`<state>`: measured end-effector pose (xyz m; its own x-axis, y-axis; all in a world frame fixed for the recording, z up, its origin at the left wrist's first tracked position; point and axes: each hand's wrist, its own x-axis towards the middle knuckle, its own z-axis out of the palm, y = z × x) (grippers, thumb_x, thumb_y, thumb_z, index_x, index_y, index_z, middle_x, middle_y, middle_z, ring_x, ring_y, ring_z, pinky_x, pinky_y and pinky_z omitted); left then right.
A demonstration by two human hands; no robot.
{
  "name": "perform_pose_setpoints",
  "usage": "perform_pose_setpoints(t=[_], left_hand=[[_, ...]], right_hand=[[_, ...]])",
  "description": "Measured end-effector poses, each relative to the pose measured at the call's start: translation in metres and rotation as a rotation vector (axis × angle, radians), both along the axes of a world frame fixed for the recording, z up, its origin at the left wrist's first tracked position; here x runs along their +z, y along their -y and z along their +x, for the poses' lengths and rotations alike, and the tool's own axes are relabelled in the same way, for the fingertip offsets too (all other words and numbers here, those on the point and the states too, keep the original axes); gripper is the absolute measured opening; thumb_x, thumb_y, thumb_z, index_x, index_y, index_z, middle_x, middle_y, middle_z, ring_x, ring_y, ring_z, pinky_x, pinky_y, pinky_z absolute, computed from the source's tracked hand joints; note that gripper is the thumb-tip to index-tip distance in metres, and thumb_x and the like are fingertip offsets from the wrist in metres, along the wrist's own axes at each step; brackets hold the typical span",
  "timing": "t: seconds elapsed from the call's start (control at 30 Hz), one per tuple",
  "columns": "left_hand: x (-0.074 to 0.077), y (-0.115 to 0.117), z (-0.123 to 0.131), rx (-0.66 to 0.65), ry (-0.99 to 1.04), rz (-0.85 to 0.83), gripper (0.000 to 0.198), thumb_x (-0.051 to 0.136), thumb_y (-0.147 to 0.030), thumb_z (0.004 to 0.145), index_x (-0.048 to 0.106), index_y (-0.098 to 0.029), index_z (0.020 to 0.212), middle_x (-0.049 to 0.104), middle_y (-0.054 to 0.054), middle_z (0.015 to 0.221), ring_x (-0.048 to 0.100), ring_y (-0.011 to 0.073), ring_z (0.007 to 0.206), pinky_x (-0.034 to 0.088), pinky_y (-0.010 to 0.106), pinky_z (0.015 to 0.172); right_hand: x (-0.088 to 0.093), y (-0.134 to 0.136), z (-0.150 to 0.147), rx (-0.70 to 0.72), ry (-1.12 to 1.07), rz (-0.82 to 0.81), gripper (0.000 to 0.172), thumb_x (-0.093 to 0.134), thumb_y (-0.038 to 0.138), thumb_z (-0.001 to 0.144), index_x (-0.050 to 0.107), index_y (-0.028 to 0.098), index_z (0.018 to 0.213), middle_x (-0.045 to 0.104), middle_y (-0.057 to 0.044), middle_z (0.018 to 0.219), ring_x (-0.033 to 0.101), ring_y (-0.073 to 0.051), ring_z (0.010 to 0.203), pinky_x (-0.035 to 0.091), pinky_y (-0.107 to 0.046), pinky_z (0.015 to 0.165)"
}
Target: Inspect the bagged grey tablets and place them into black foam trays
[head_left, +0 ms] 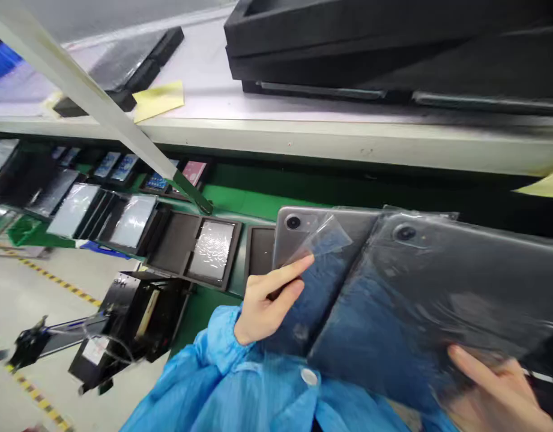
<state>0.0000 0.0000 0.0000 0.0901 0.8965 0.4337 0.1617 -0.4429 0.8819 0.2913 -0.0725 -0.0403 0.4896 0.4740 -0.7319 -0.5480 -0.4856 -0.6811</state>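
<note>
L hand (267, 303): mid-frame, pinching the gray tablet (303, 240) at its edge, forefinger touching a clear film flap (332, 237).
R hand (496, 384): lower right, fingers lying flat, gripping the darker tablet (460, 288), which is overlapping the gray one.
Progress: both tablets are looking film-wrapped, neither sitting in a box yet; prob. mid-way.
Boxes (195, 246): lying open centre-left on the green belt (258, 201).
Desk (303, 123): carrying black trays (370, 42), upper right.
</note>
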Motion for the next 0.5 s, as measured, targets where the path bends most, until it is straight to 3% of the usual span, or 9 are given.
perform_pose_setpoints(t=[0.17, 0.27, 0.33, 0.43, 0.5], left_hand=[[0.002, 0.000, 0.003, 0.028, -0.008, 0.004, 0.047, 0.070, -0.012, 0.096, 0.070, -0.032, 0.138, 0.079, 0.001, 0.125, 0.082, 0.0150, 0.098, 0.065, 0.016, 0.081], [-0.002, 0.003, 0.006, 0.026, -0.010, -0.026, 0.048, 0.073, -0.017, 0.095, 0.068, -0.032, 0.140, 0.079, 0.001, 0.126, 0.083, 0.0161, 0.096, 0.067, 0.017, 0.075], [-0.007, 0.005, 0.007, 0.028, -0.009, -0.059, 0.048, 0.071, -0.024, 0.097, 0.065, -0.031, 0.144, 0.076, 0.003, 0.133, 0.081, 0.0199, 0.103, 0.069, 0.024, 0.080], [-0.013, 0.008, 0.006, 0.053, -0.010, -0.128, 0.047, 0.064, -0.031, 0.102, 0.061, -0.030, 0.149, 0.073, 0.003, 0.140, 0.077, 0.0251, 0.116, 0.070, 0.034, 0.088], [-0.015, 0.009, 0.004, 0.056, -0.005, -0.155, 0.047, 0.061, -0.032, 0.104, 0.059, -0.031, 0.150, 0.073, 0.004, 0.139, 0.075, 0.0265, 0.121, 0.070, 0.037, 0.091]], right_hand=[[0.002, -0.007, -0.008, 0.040, 0.046, 0.059, 0.069, 0.098, 0.021, 0.025, 0.079, 0.033, 0.090, 0.081, -0.003, 0.090, 0.075, -0.039, 0.105, 0.066, -0.051, 0.093], [0.007, -0.011, -0.035, -0.005, 0.145, 0.158, 0.063, 0.098, 0.031, 0.027, 0.078, 0.032, 0.087, 0.080, 0.001, 0.082, 0.075, -0.026, 0.080, 0.067, -0.034, 0.077], [0.010, -0.012, -0.054, 0.033, 0.102, 0.216, 0.060, 0.100, 0.034, 0.034, 0.078, 0.031, 0.090, 0.079, 0.004, 0.080, 0.074, -0.020, 0.070, 0.064, -0.027, 0.066], [0.012, -0.010, -0.073, 0.140, 0.036, 0.297, 0.049, 0.098, 0.036, 0.054, 0.078, 0.032, 0.098, 0.081, 0.005, 0.085, 0.076, -0.018, 0.074, 0.064, -0.024, 0.070], [0.013, -0.008, -0.077, 0.166, 0.049, 0.328, 0.046, 0.098, 0.036, 0.057, 0.078, 0.032, 0.099, 0.081, 0.005, 0.086, 0.077, -0.018, 0.077, 0.064, -0.022, 0.073]])
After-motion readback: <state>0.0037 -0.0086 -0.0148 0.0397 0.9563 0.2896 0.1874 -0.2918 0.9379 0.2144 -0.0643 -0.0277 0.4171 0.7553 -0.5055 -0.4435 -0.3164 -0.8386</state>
